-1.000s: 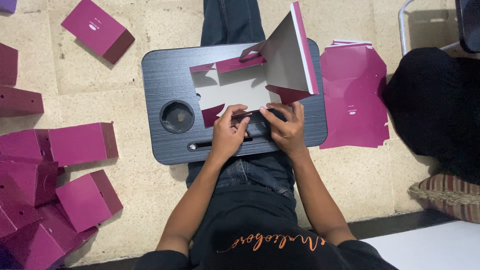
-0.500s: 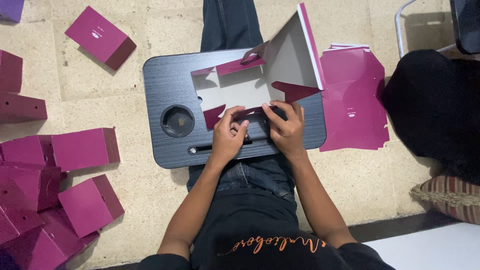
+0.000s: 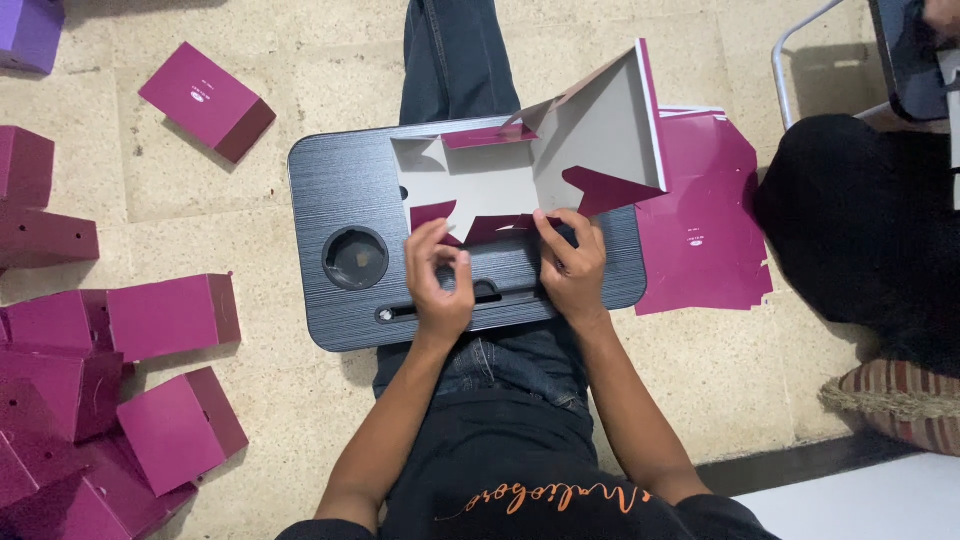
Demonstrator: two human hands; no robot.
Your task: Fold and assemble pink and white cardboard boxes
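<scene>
Left hand (image 3: 438, 282) has come off the near flap since half a second ago, fingers curled and empty above the dark lap tray (image 3: 340, 185). Right hand (image 3: 572, 268) still pinches the flap of the half-folded magenta box blank (image 3: 520, 170), lying mid-tray with its right panel raised; the fold looks only partly pressed.

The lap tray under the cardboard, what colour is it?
Dark grey-black lap tray, finely lined, seen from the head view.

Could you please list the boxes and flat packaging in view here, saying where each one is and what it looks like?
Box blank: on the lap tray, half folded, grey inside, magenta outside; right hand presses its near edge, left hand beside it.
Flat blanks: floor right of tray, magenta stack.
Folded boxes: floor at left, magenta heap.
Single box: floor upper left, magenta, small pale label.
Purple box: top left corner.
</scene>
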